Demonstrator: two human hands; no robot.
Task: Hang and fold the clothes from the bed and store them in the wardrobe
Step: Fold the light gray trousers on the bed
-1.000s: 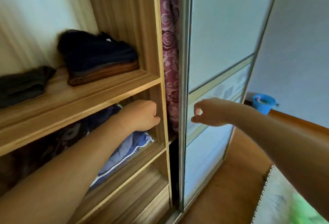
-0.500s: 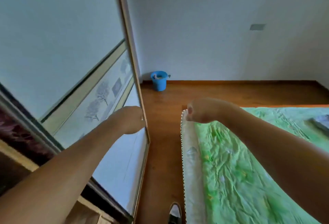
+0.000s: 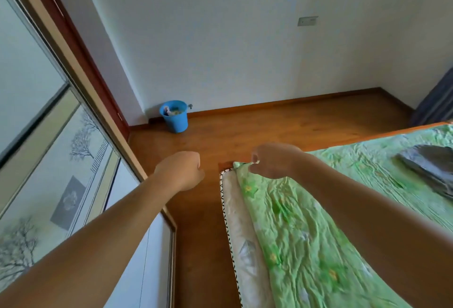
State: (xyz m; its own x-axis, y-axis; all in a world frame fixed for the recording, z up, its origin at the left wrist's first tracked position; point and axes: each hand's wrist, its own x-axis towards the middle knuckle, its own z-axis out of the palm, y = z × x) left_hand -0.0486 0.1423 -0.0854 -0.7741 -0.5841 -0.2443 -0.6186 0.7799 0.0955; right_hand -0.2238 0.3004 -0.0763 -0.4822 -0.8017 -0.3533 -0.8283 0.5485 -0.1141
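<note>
Both my arms reach forward over the floor gap between wardrobe and bed. My left hand [image 3: 182,169] hangs in the air with fingers curled and holds nothing. My right hand [image 3: 272,160] hovers over the near corner of the bed [image 3: 306,246], fingers curled, also holding nothing. The bed has a crumpled green floral sheet. A grey folded garment [image 3: 431,165] lies on it at the far right, well away from both hands. The wardrobe's sliding door [image 3: 61,173], printed with trees, fills the left side; its shelves are out of view.
A blue bucket [image 3: 174,116] stands on the wooden floor in the corner by the white wall. A dark blue curtain [image 3: 438,101] hangs at the far right. A strip of bare floor runs between the wardrobe and the bed.
My view has swung right from the open wardrobe shelves to the bed. Both hands kept their curled pose and now hang over the floor and the bed corner.
</note>
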